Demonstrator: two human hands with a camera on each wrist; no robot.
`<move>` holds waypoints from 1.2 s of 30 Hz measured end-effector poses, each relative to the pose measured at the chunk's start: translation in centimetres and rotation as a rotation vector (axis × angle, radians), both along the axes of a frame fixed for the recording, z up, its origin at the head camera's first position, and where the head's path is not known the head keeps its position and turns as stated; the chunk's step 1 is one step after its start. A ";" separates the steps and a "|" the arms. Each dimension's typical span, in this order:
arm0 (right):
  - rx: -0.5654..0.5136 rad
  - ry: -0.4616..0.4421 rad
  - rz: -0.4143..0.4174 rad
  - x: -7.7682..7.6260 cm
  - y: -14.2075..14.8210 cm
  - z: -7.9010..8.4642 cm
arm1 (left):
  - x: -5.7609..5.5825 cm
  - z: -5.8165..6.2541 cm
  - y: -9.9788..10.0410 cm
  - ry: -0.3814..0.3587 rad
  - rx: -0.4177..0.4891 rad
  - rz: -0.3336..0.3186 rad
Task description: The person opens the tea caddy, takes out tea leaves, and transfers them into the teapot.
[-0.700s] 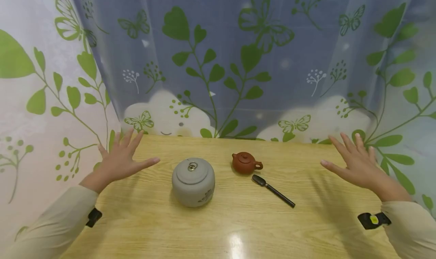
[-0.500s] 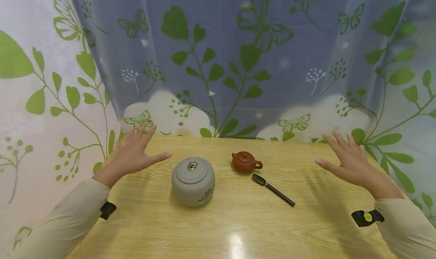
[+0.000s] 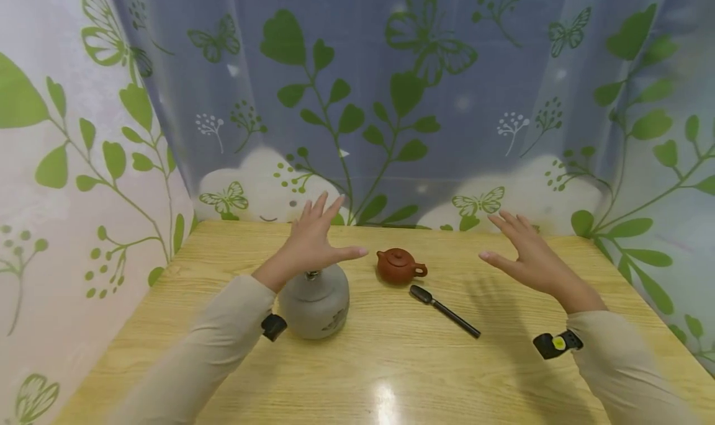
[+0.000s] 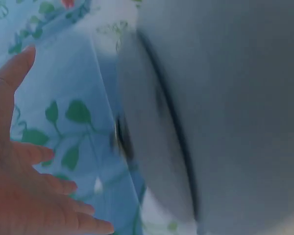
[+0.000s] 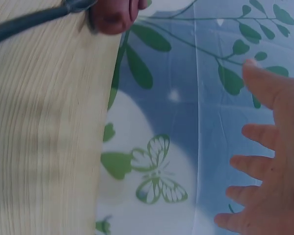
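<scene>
My left hand point(image 3: 307, 245), fingers spread, hovers above and behind the grey lidded jar point(image 3: 314, 310) and hides part of its lid. In the left wrist view the jar point(image 4: 235, 112) fills the right side, its metal lid ring point(image 4: 121, 137) apart from the fingers. A small reddish-brown teapot point(image 3: 396, 266) stands right of the jar, its handle to the right. In front of it lies a black scoop point(image 3: 445, 311), slanting toward the lower right. Over the table at right, my right hand point(image 3: 530, 257) hangs with spread fingers, touching nothing.
The light wooden table point(image 3: 357, 381) reaches back to a blue curtain point(image 3: 357, 102) printed with green leaves and butterflies. Pale patterned cloth point(image 3: 84, 214) hangs on the left side and more hangs at right. Light glares off the table's front.
My left hand has swept rightward from beside the jar to over it. The right hand has moved inward to the left. Jar, teapot and scoop stay in place on the table.
</scene>
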State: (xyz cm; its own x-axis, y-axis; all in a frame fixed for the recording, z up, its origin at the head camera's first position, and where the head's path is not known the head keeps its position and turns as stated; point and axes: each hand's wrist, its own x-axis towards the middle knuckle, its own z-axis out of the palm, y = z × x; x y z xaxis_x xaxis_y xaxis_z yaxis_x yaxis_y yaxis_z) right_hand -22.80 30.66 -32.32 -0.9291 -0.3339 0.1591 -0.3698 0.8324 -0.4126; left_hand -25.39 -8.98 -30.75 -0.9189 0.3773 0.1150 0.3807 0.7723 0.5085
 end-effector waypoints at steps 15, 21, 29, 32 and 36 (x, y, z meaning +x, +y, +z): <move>-0.094 0.039 0.035 -2.7 -3.7 -1.9 | 0.3 -3.7 9.1 -0.007 0.075 0.107; -0.169 -0.006 0.053 -3.7 -5.4 -2.8 | 0.3 -6.7 11.3 -0.004 0.238 0.198; -0.278 -0.046 0.096 -5.1 -8.2 -4.9 | -0.1 -11.7 12.6 -0.024 0.539 0.308; -0.321 -0.065 0.108 -5.6 -9.3 -5.8 | -0.3 -13.0 12.8 -0.018 0.612 0.351; -0.359 -0.101 0.100 -6.2 -10.4 -7.2 | -0.5 -13.9 12.9 -0.047 0.659 0.381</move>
State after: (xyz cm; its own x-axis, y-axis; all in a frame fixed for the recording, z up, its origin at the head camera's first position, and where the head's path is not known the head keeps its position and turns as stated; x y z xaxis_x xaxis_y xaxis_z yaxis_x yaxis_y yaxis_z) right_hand -28.96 20.22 -39.48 -0.9118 -0.3633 0.1914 -0.3842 0.5899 -0.7102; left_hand -25.86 3.93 -44.67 -0.9813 -0.0999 0.1645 0.1157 0.3768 0.9191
